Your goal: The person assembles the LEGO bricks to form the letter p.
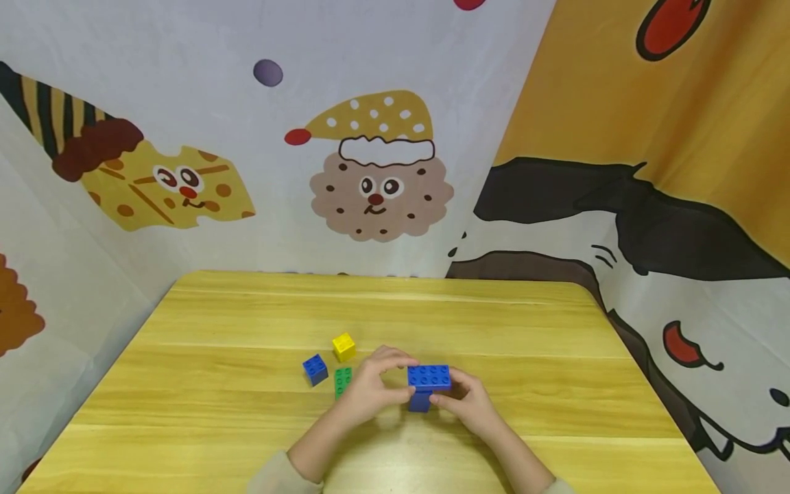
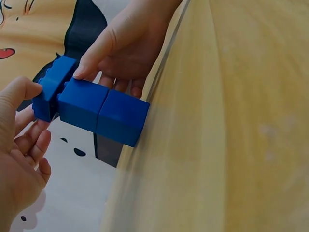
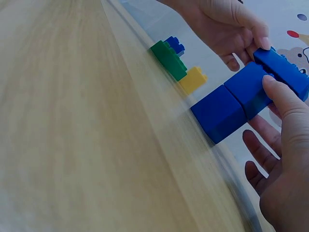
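Left grip [image 1: 373, 387] pinches one end of the long blue brick [image 1: 428, 375], thumb one side, fingers the other. Right grip [image 1: 472, 405] is clamped on the upper blue block [image 2: 83, 104], thumb near its top edge; its index is half hidden, so I can't be sure it isn't on the long brick too. Upper block sits on the lower blue block [image 2: 121, 116], which seems to stand on the desk [image 1: 524, 329]. Studs show in the gap, long brick unseated, its free end overhanging to my right. I'd line up the studs, steady the stack with my right, press straight down over the supported end; pushing the overhang could tip it. Green brick [image 1: 342, 381] lies clear to the left.
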`<state>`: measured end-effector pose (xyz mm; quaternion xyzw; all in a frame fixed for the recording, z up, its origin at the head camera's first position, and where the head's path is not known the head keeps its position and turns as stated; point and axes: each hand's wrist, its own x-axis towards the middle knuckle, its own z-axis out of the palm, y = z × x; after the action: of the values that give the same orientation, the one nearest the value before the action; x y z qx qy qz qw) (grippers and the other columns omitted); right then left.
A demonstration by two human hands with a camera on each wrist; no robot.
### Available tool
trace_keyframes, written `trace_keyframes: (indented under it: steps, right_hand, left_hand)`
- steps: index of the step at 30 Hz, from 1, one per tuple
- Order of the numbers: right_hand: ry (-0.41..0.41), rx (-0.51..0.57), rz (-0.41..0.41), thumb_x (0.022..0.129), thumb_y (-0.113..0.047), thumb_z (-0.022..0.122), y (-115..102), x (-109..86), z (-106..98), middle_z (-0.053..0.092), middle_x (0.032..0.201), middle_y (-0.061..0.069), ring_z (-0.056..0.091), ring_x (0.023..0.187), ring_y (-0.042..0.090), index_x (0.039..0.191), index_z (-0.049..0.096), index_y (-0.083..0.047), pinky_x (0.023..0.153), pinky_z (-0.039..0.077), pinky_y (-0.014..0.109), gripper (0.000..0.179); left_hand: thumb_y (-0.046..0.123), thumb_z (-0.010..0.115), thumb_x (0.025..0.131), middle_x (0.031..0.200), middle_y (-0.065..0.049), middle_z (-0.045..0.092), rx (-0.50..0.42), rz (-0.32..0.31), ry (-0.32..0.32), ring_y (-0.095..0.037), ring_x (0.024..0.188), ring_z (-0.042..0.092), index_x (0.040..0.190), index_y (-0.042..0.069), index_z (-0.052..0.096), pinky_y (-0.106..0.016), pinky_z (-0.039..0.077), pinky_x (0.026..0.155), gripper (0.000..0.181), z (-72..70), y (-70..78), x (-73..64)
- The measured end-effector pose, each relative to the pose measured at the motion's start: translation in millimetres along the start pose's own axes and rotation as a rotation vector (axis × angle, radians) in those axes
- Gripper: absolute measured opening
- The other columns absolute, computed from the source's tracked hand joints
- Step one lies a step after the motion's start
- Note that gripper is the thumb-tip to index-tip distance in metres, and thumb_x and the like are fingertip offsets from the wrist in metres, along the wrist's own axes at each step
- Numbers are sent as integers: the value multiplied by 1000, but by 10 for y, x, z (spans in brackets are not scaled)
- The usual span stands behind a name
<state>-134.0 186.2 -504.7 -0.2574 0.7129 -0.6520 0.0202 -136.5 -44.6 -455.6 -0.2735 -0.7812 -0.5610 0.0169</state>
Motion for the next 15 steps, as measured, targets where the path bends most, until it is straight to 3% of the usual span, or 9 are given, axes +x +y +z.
trace_keyframes:
  steps: [6,15]
  right_hand:
    - [0,2,5,85,5,67,21,3,-2,67,109,5,64,95,19,118,59,9,80,53,34,34]
    - [8,-14,22,84,4,69,17,-2,-2,68,106,4,64,92,19,115,60,8,78,54,34,32]
  left_hand:
    - [10,78,76,113,11,62,-10,-5,-9,-14,107,53,113,16,70,-48,46,92,38,18,-15,6]
    - [10,78,76,113,10,62,-4,-11,-21,-15,106,53,113,11,69,-49,46,91,38,38,-10,7]
